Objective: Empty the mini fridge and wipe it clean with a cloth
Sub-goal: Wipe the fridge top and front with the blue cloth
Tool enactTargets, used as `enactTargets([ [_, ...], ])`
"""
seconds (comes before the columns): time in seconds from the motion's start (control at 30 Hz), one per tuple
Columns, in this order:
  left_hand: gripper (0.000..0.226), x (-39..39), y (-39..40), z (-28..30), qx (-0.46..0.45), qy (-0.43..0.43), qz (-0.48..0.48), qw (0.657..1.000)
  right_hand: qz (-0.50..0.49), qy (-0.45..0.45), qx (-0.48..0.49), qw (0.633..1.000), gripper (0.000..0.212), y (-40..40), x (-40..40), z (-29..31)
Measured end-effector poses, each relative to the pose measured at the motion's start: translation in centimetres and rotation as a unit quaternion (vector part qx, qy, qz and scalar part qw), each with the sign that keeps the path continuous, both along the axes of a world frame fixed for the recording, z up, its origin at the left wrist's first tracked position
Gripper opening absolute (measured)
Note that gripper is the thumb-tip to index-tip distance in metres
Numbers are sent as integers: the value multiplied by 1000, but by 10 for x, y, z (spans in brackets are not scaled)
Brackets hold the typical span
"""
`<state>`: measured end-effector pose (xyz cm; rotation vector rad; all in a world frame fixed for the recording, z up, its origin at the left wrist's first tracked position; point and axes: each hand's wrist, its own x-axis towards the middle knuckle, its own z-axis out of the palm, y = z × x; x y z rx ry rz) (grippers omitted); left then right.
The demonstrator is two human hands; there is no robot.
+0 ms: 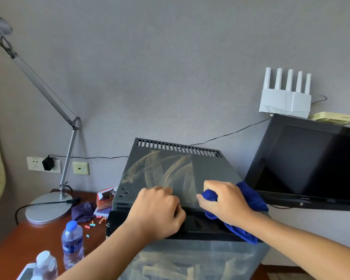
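Observation:
A black mini fridge (208, 170) stands on a wooden desk, its dusty top streaked with wipe marks. Its door (200, 259), also streaked, shows below my arms. My left hand (158, 213) grips the top front edge of the fridge, fingers curled over it. My right hand (224, 201) holds a bunched blue cloth (251, 199) against the front right of the fridge top; part of the cloth hangs down past the edge. The inside of the fridge is hidden.
Two water bottles (72, 243) stand on the desk (18, 245) at the left, near a purple cloth (83, 211), a small orange box (104, 199) and scattered bits. A desk lamp base (49, 209) sits behind. A black monitor (311, 164) with a white router (285, 98) on top stands close at the right.

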<state>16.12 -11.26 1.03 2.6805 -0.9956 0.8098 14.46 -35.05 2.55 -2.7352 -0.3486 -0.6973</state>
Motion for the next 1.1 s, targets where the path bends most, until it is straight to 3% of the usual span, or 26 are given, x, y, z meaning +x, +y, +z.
enactTargets([
  [0.23, 34, 4, -2, -7, -17, -7, -17, 1000, -55, 38, -35, 997, 42, -5, 63, 9],
  [0.47, 38, 2, -1, -3, -26, -12, -18, 999, -142, 49, -32, 988, 29, -15, 179, 19],
  [0.67, 39, 1, -1, 2, -14, 11, -11, 1000, -159, 67, -42, 984, 21, -22, 238, 20],
  [0.87, 41, 2, 0, 3, -6, 30, -1, 1000, -159, 67, -43, 984, 21, -12, 218, 21],
  [1.1, 44, -6, -4, 9, -1, 34, 30, 999, -132, 73, -23, 988, 31, 11, 132, 22],
])
